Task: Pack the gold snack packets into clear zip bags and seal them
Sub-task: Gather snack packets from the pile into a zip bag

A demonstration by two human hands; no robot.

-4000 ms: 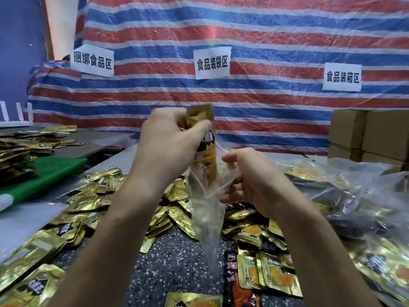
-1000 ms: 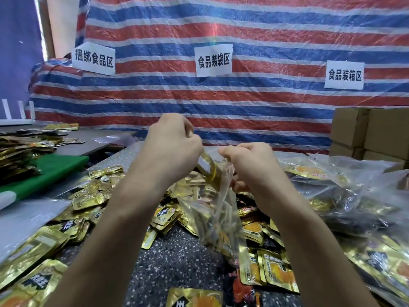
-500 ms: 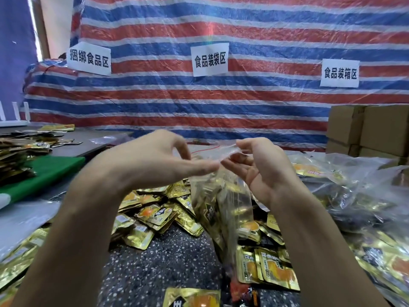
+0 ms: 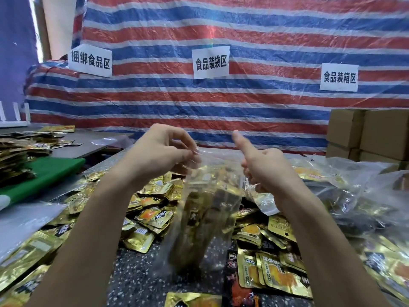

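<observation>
Now the clear zip bag (image 4: 208, 209), stuffed with gold snack packets (image 4: 212, 191), hangs blurred between both hands. The left hand (image 4: 159, 156) pinches its top edge, and the right hand (image 4: 265, 169) grips the opposite corner, index finger raised. Loose packets (image 4: 152, 218) litter the speckled table (image 4: 137, 273) beneath the bag.

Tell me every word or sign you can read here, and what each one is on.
"捆绑食品区": left paper sign on the striped tarp.
"食品装袋区": middle paper sign, same tarp.
"食品装箱区": right paper sign, same tarp.
Gold packets, loose and inside the clear bag: printed, but too blurred to read.
Cardboard boxes: no text visible.
</observation>
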